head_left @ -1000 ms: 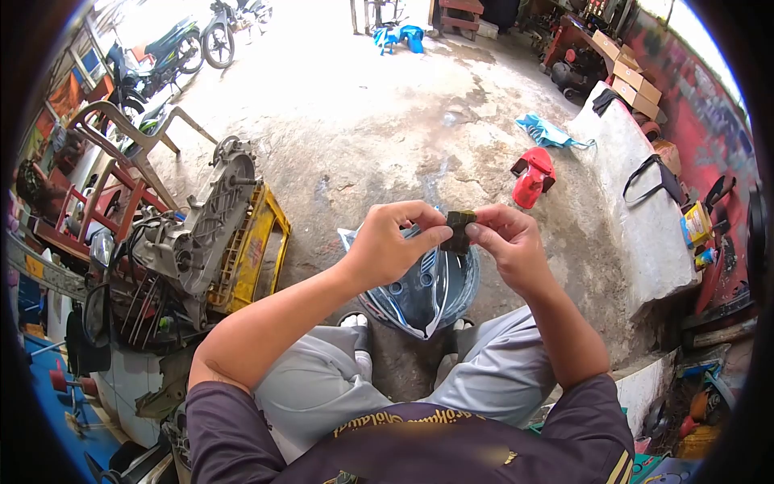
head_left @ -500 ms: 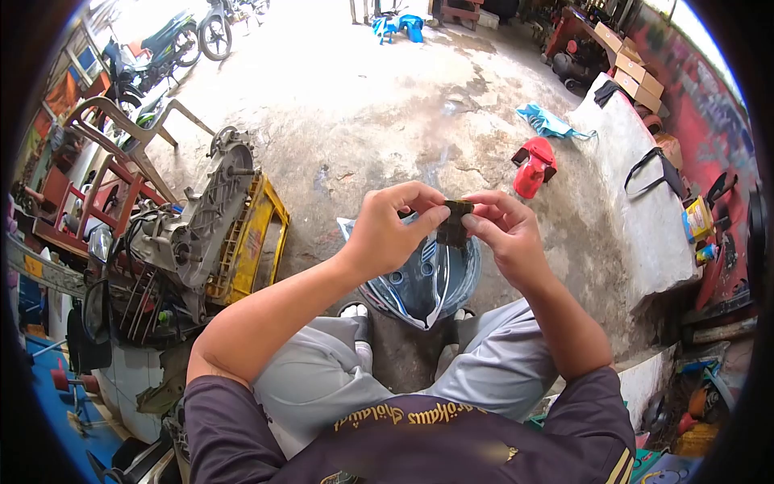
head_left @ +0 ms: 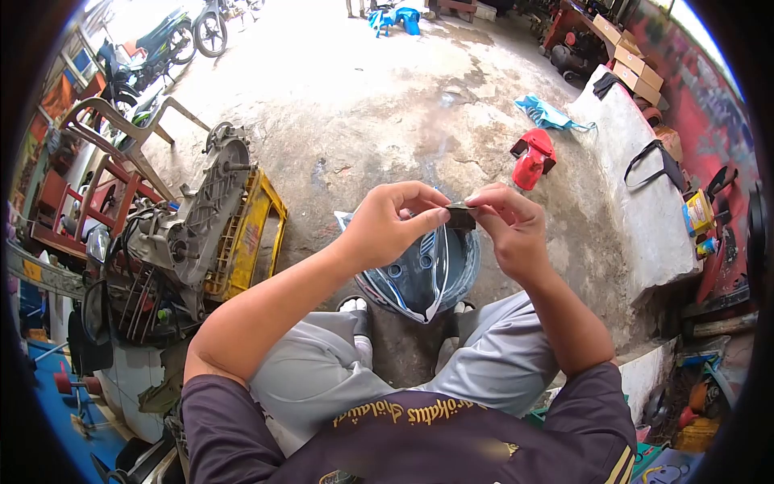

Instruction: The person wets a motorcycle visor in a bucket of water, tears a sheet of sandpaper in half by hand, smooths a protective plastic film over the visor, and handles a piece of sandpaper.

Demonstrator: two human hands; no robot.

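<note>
My left hand [head_left: 395, 226] and my right hand [head_left: 509, 230] are both closed, pinching opposite ends of a small dark sheet that looks like sandpaper [head_left: 460, 218]. It is held level in front of me, and part of it is hidden by my fingers. Below my hands, between my feet, a dark motorcycle body panel [head_left: 413, 282] with pale edges rests over a grey round basin [head_left: 466, 262]. Neither hand touches the panel.
On the left, a metal engine casing [head_left: 214, 189] leans by a yellow crate [head_left: 258, 230], near a plastic chair [head_left: 133, 129]. A red motorcycle part [head_left: 534, 160] and a blue cloth [head_left: 544, 113] lie ahead right. A white ledge [head_left: 637, 202] runs along the right.
The dark sheet has tipped from hanging upright to nearly flat, showing less of its face. My right fingers have shifted along its edge. The view has moved slightly.
</note>
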